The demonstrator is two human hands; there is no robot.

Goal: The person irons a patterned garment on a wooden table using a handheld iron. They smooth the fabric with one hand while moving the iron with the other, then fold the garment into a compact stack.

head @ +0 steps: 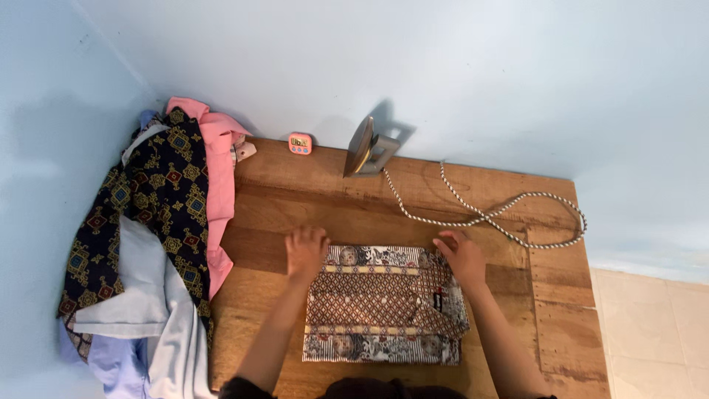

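With both my left hand (306, 251) and right hand (461, 257) flat on the folded shirt (384, 304), grasping nothing, I'd judge the cord (487, 216) at one o'clock could snag and topple the iron (367, 148).

One folded patterned shirt (384, 304), one iron (367, 148), one small timer (300, 143), one heap of clothes (151, 251), two hands

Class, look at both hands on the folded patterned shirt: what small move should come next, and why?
Probably fold the far edge toward the body: the left hand and right hand both rest at the far edge of the folded shirt, which lies flat on the wooden table.
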